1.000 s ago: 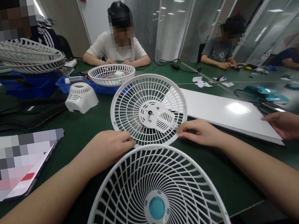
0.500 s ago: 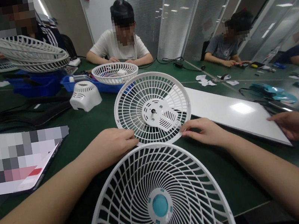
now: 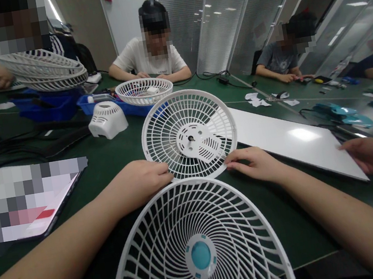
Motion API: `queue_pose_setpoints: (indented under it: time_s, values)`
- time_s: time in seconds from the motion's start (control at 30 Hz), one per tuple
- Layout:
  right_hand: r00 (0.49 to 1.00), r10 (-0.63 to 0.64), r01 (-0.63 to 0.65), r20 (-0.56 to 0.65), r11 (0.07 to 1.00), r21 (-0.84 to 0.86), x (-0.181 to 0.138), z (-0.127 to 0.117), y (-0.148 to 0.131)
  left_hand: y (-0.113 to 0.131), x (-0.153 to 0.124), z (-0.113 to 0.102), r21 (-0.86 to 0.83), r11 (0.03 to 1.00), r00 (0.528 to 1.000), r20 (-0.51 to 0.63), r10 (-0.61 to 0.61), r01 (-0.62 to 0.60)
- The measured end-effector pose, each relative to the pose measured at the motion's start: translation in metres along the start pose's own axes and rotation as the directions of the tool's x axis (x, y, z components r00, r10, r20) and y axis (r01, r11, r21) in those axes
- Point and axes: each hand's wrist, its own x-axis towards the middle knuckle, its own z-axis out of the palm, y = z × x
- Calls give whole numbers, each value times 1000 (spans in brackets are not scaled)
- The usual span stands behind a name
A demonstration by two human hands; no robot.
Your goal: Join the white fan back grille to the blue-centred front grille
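A white rear fan grille [image 3: 170, 125] with a perforated centre plate lies flat on the green table [image 3: 114, 153]. My left hand [image 3: 140, 182] pinches its near-left rim. My right hand [image 3: 256, 164] grips its near-right rim. Closer to me lies a larger white front fan grille [image 3: 162, 252] with curved spokes and a teal centre cap [image 3: 201, 255]; neither hand touches it.
A white motor housing [image 3: 107, 120] and a blue tray [image 3: 125, 107] with another grille [image 3: 144, 91] sit behind. A white board [image 3: 289, 139] lies to the right, with another person's hand [image 3: 369, 155] on it. A tablet [image 3: 26, 202] lies at left. Several people sit around the table.
The rear grille has turned slightly between my hands. The person at far left has shifted the stack of grilles they hold. The view has drifted a little.
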Motion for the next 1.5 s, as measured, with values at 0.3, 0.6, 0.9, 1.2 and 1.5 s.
queue_pose_setpoints:
  time_s: [0.3, 0.6, 0.9, 1.2, 1.5]
  values:
    - [999, -36, 36, -18, 999, 0, 0, 1, 1, 0, -3, 1, -27, 994, 991, -84, 104, -107]
    - [999, -32, 32, -23, 999, 12, 0, 0, 2, 1, -6, -2, 13, 988, 975, -158, 156, -156]
    - [997, -61, 61, -51, 998, -16, 1, 1, 4, -1, -5, 4, -2, 992, 983, -129, 128, -129]
    - [997, -51, 50, -50, 999, -14, 1, 2, 5, -1, -6, 5, -28, 990, 981, -139, 135, -140]
    - [997, -47, 47, -55, 999, -10, 0, 3, 6, -1, -4, 4, -5, 992, 985, -120, 128, -129]
